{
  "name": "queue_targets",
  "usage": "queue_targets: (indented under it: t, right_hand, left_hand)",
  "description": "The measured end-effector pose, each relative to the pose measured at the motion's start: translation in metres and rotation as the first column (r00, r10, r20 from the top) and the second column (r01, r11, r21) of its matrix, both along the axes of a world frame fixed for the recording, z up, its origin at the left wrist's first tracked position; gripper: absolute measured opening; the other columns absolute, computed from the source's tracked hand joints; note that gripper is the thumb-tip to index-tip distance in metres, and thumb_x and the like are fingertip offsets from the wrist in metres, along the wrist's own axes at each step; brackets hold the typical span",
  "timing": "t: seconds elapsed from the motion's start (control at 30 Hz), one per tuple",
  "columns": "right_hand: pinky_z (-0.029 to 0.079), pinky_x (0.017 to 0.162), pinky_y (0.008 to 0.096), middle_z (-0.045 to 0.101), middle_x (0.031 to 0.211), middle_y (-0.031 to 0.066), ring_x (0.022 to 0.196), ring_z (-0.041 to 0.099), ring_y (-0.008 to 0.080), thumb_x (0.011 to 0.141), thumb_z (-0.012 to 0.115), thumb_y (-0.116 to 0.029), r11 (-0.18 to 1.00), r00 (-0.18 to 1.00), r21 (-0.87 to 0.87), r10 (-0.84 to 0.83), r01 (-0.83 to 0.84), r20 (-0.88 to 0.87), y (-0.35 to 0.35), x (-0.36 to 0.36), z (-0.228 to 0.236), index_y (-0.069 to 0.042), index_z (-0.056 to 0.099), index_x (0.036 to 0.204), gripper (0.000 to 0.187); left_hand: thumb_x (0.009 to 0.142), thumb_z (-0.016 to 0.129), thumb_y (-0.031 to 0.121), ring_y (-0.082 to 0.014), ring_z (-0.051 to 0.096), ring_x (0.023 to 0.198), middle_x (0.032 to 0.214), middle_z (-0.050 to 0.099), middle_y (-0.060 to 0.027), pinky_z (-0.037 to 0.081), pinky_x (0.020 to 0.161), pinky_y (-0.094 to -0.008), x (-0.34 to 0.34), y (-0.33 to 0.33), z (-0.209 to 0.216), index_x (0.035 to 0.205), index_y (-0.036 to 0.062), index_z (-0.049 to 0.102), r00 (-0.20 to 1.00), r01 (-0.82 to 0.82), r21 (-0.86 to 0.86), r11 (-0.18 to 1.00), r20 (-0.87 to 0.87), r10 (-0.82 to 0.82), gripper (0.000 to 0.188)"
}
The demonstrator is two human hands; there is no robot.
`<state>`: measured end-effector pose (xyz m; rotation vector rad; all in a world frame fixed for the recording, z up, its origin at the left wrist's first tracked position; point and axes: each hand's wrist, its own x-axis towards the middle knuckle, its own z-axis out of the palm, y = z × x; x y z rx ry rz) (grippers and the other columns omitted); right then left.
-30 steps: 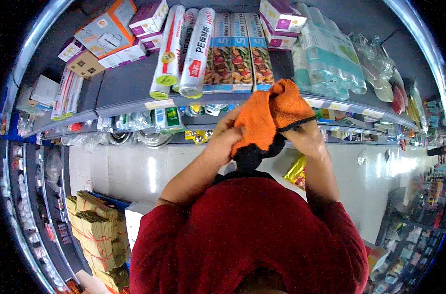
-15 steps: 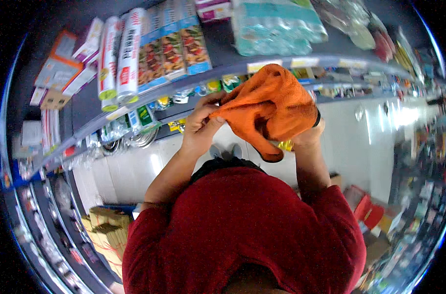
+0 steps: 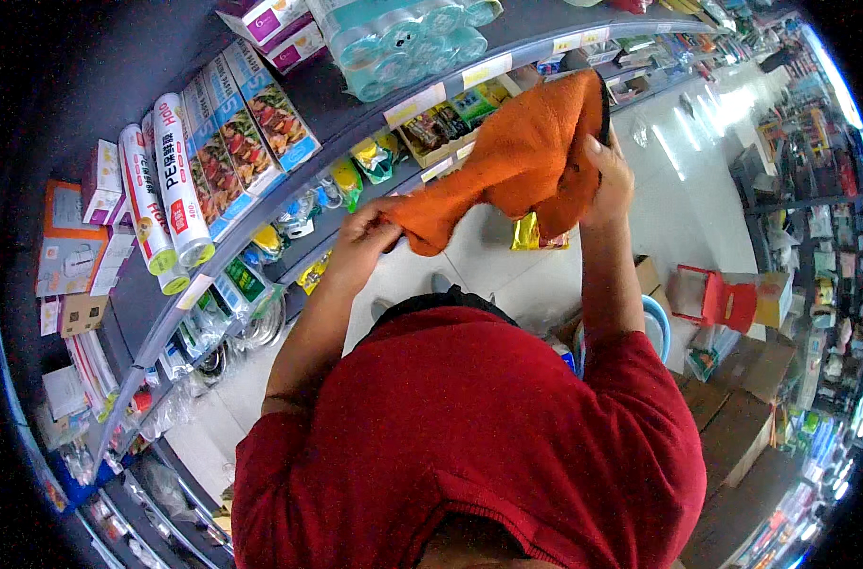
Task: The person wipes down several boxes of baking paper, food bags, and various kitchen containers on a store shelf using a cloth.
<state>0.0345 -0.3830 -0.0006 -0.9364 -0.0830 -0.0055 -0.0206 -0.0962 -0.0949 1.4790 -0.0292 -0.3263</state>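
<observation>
Store shelving curves around a pale tiled floor (image 3: 683,228), bent by the wide lens. Between the person's two hands an orange cloth (image 3: 522,147) with a dark edge hangs in the air, stretched and folded, before the shelf's front. The left hand (image 3: 358,242) pinches its narrow end; the right hand (image 3: 610,180) grasps the wider end, thumb laid over the fabric. From above, the cloth covers part of the lower shelf and its packets, beside a tray of small goods (image 3: 441,133). Just below it a yellow packet (image 3: 536,233) shows, partly hidden. On the upper shelf (image 3: 329,104) lie a teal-wrapped pack (image 3: 403,43), purple and white boxes (image 3: 270,24), long boxes with food pictures (image 3: 237,123) and white rolls (image 3: 180,180). To the right, the forearm crosses in front of a blue ring (image 3: 654,322); farther out are a red box (image 3: 706,299) and brown cartons (image 3: 735,436), while the red shirt (image 3: 469,417) blocks much of the floor
</observation>
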Motion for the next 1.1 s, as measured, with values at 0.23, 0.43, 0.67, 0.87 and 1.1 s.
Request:
queue_targets:
  t: [0.23, 0.43, 0.67, 0.87, 1.1]
  right_hand:
    - [0.032, 0.104, 0.0334, 0.045, 0.133, 0.0124, 0.123, 0.043, 0.0230, 0.077, 0.064, -0.009, 0.589, 0.845, -0.803, 0.379, 0.094, 0.377, 0.056, 0.003, 0.030, -0.001, 0.038, 0.134, 0.063]
    - [0.049, 0.087, 0.0373, 0.050, 0.128, 0.0105, 0.108, 0.055, 0.0290, 0.078, 0.053, 0.000, 0.159, 0.617, -0.975, 0.755, 0.153, 0.220, 0.119, -0.070, 0.018, -0.014, 0.050, 0.125, 0.049]
    - [0.050, 0.082, 0.0339, 0.048, 0.129, 0.0094, 0.102, 0.057, 0.0238, 0.079, 0.062, 0.001, 0.594, 0.851, -0.785, 0.492, -0.176, 0.181, 0.081, -0.101, -0.026, -0.010, 0.051, 0.120, 0.044]
    - [0.049, 0.066, 0.0273, 0.062, 0.104, 0.0057, 0.083, 0.061, 0.0156, 0.089, 0.055, -0.021, 0.881, 0.883, -0.404, 0.032, -0.246, -0.468, 0.040, -0.084, -0.148, -0.004, 0.052, 0.118, 0.033]
    - [0.049, 0.077, 0.0326, 0.060, 0.108, 0.0077, 0.094, 0.057, 0.0172, 0.092, 0.054, -0.022, 0.635, 0.836, -0.549, 0.346, -0.543, -0.426, 0.086, -0.064, -0.191, -0.008, 0.051, 0.121, 0.032]
  left_hand:
    - [0.076, 0.061, 0.002, -0.0206, 0.055, 0.106, 0.113, 0.057, -0.0097, 0.044, 0.090, -0.0326, 0.015, -0.038, 0.027, 0.113, 0.0034, 0.056, 0.913, 0.395, 0.239, 0.887, 0.008, -0.409, 0.038]
    - [0.072, 0.063, 0.003, -0.0230, 0.055, 0.101, 0.109, 0.057, -0.0107, 0.045, 0.086, -0.0331, 0.046, -0.058, 0.046, 0.103, 0.0043, 0.057, 0.862, 0.370, 0.265, 0.890, 0.260, -0.436, 0.032]
    - [0.067, 0.065, 0.005, -0.0257, 0.056, 0.096, 0.104, 0.057, -0.0118, 0.046, 0.083, -0.0336, 0.074, -0.061, 0.068, 0.091, 0.0053, 0.059, 0.586, 0.303, 0.476, 0.826, 0.591, -0.555, 0.025]
    - [0.063, 0.066, 0.006, -0.0281, 0.056, 0.091, 0.099, 0.057, -0.0128, 0.047, 0.079, -0.0341, 0.081, -0.090, 0.093, 0.080, 0.0061, 0.061, 0.311, 0.131, 0.595, 0.793, 0.734, -0.603, 0.019]
    - [0.053, 0.069, 0.004, -0.0263, 0.056, 0.095, 0.091, 0.061, -0.0099, 0.046, 0.079, -0.0376, 0.085, -0.113, 0.114, 0.068, 0.0108, 0.064, 0.096, 0.249, 0.554, 0.794, 0.802, -0.590, 0.017]
